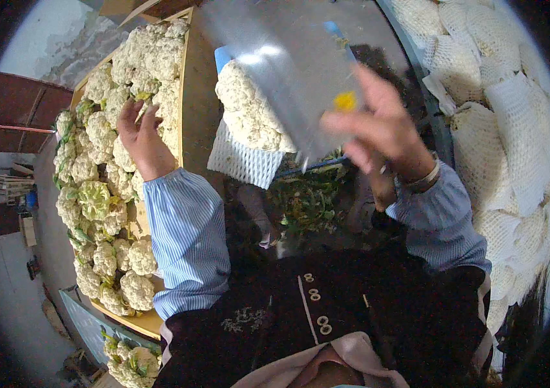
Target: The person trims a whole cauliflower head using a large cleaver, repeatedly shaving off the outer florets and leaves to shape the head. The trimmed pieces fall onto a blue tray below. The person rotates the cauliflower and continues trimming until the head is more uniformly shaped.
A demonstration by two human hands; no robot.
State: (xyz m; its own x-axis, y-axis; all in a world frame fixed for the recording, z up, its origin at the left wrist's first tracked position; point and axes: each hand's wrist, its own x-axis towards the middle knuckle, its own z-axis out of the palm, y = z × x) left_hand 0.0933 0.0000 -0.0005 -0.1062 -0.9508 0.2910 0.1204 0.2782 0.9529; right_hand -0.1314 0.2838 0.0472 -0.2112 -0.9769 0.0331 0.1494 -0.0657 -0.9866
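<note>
My left hand (144,140) is above the crate of cauliflowers at left, fingers apart and slightly curled, with nothing visible in them. In front of me, a trimmed white cauliflower head (251,109) lies partly on a white foam net sleeve (243,155). My right hand (377,121) is blurred, to the right of that head, thumb and fingers spread. Beside its fingers, a broad shiny grey flat thing (275,72) is smeared by motion and partly covers the head; whether it is a blade or a plastic sheet, and how it is held, I cannot tell. A small yellow thing (345,101) shows by the fingers.
A wooden crate (185,97) full of cauliflowers stands at left, with more heads (132,361) below it. White foam net sleeves (478,155) are heaped at right behind a dark edge. Green leaf trimmings (309,199) lie low in the middle.
</note>
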